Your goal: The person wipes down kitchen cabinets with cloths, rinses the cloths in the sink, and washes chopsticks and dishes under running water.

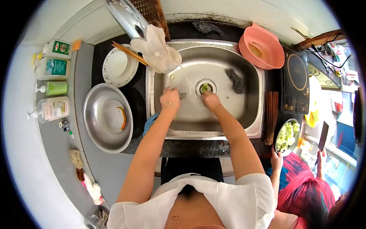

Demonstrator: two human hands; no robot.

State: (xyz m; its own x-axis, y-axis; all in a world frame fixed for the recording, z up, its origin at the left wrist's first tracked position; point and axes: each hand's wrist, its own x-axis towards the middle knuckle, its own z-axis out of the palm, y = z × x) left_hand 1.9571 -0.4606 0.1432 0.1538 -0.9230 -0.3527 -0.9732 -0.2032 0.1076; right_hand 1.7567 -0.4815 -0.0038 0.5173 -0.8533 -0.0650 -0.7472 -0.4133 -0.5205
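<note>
My left hand [170, 98] is low in the left part of the steel sink [225, 63], its fingers bent down beside a small greyish piece [182, 95]; what they hold, if anything, is hidden. At the drain, my right hand [210, 100] has its fingertips against green scraps [205, 87] in the strainer. A thin stream of water falls between the hands from the tap [127, 17], whose end is wrapped in a whitish cloth or bag [158, 49]. A dark mesh scourer [234, 81] lies in the sink, right of the drain.
Left of the sink are a metal bowl [93, 114] with a reddish-orange curved item, and plates [108, 74] with chopsticks [129, 53]. On the right stand a pink basin [274, 55] and a cooktop [296, 82]. Another person [305, 183] holds chopped greens [287, 136] and a cleaver [323, 136].
</note>
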